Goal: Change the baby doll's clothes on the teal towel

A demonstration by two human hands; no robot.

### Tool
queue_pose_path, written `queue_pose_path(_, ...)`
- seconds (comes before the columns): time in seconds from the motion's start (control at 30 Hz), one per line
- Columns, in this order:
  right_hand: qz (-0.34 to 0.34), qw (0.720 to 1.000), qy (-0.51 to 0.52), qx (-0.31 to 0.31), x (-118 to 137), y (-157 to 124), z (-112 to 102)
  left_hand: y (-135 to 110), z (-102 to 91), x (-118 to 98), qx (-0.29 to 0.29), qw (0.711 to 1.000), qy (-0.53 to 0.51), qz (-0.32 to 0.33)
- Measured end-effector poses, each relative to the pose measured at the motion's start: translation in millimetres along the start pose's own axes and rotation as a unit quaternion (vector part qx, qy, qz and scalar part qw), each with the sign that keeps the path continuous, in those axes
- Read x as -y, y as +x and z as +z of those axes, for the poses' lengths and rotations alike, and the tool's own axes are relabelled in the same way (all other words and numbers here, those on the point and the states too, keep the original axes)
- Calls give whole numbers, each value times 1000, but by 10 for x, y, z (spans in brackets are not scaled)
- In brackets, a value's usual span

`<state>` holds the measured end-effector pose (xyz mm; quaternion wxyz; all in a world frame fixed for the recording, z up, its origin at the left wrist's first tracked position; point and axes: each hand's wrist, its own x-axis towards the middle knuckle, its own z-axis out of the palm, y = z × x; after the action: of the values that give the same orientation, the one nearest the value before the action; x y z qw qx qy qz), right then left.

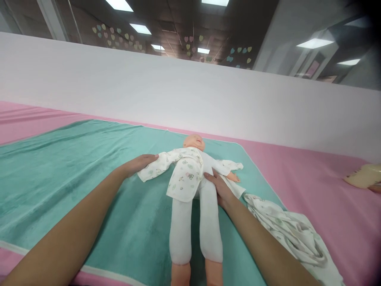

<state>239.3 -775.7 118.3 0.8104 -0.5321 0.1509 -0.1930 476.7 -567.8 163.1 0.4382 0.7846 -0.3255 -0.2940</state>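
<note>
A baby doll (181,230) in a white bodysuit lies on its back, head away from me. A white baby shirt (186,176) with small prints covers one side of its chest; the sleeve on the left is stretched outward. My left hand (139,163) is closed at that sleeve's outer end, its fingertips partly hidden. At the doll's waist on the right, my right hand (220,186) grips its side, thumb on the white fabric, other fingers mostly hidden. The shirt's other half lies partly under the doll's arm, with that arm outside the sleeve.
A teal blanket (74,174) lies under the doll on a pink cover (285,171). Crumpled printed white cloth (291,234) rests at the right, beside my forearm. A pale object (363,176) stands at the right edge. A white wall (149,91) rises behind.
</note>
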Motion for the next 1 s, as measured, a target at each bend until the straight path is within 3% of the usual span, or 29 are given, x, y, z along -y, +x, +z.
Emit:
queue_pose_path(0.17,-5,999,-33,-1,58,-70,139,21,69,-23,45,996,60,47)
queue_pose_path(0.33,-10,1000,-28,1,72,-108,175,137,275,-30,-96,965,219,105)
queue_pose_path(0.43,12,1000,-5,-8,44,-75,108,145,380,-56,-124,948,270,118)
queue_pose_path(0.6,35,998,31,-43,-19,18,-14,13,572,-221,-215,900,307,224)
queue_pose_path(0.67,33,998,42,-43,-34,44,-36,-86,673,-326,-188,905,306,226)
queue_pose_path(0.77,33,997,54,-50,-37,60,-49,-271,805,-489,-55,921,315,223)
queue_pose_path(0.87,33,996,57,-56,-15,57,-51,-435,860,-601,53,909,336,241)
queue_pose_path(0.93,25,997,59,-45,4,51,-51,-491,868,-627,88,898,354,246)
queue_pose_path(1.0,23,997,59,-41,16,46,-51,-498,881,-623,79,889,370,257)
